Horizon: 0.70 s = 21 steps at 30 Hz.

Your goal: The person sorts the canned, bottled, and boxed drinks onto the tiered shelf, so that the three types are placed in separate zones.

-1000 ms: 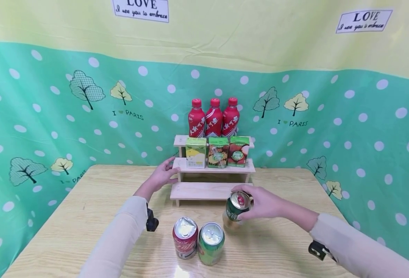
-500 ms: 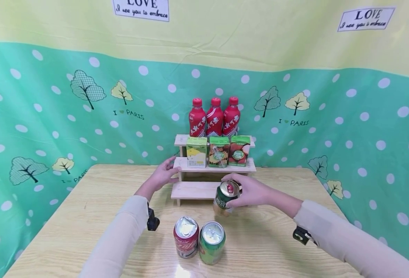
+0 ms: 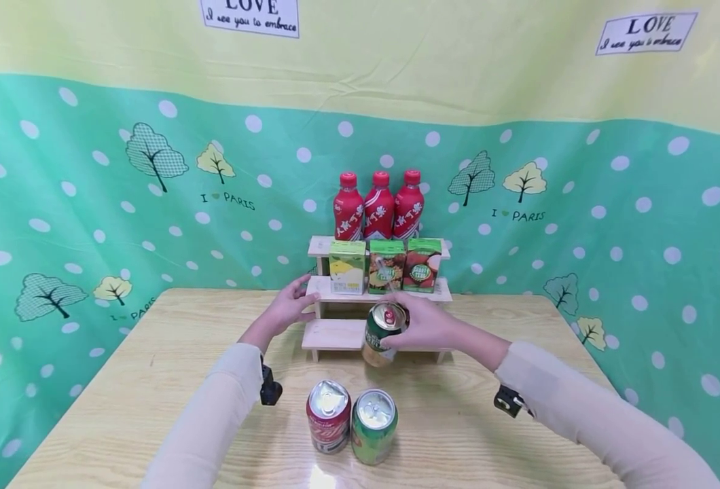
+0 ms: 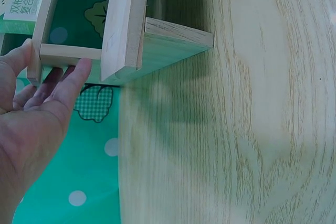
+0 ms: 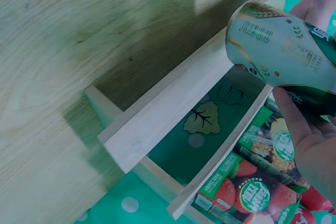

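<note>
Can (image 3: 383,333) in the right hand (image 3: 424,327) has travelled up and leftward, from the table toward the rack's (image 3: 335,334) lowest step at twelve o'clock, fingers wrapped around it. Left hand (image 3: 286,309), fingers relaxed, keeps steadying the rack's nine-o'clock end; placement looks close.

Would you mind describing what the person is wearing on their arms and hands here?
Both arms are covered by long, plain cream sleeves: the left sleeve and the right sleeve. A small black device is strapped under each wrist, the left wrist device and the right wrist device. The left hand and right hand are bare, with no gloves.
</note>
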Each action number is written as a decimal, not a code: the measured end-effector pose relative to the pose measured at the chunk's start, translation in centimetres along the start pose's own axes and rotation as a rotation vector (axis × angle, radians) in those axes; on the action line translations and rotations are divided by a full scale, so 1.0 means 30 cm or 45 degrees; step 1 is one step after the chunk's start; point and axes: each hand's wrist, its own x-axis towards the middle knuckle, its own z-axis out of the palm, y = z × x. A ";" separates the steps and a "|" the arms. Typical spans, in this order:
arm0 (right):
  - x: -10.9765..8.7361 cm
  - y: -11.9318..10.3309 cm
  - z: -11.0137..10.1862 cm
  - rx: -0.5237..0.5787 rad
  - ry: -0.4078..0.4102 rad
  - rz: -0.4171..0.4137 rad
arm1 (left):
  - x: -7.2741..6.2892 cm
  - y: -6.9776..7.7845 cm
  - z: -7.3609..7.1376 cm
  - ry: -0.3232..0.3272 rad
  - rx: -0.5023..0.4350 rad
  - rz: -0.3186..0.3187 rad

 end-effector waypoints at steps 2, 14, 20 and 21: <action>0.013 -0.007 0.004 0.008 0.008 0.015 | 0.000 -0.001 0.000 0.002 0.000 -0.001; 0.083 -0.035 0.032 0.017 0.068 0.001 | 0.000 0.001 0.001 0.002 0.011 -0.004; 0.121 -0.045 0.048 0.034 0.099 0.027 | 0.003 -0.003 -0.001 0.000 0.005 0.007; 0.128 -0.046 0.052 0.037 0.103 0.037 | 0.003 -0.003 -0.001 0.004 0.005 0.005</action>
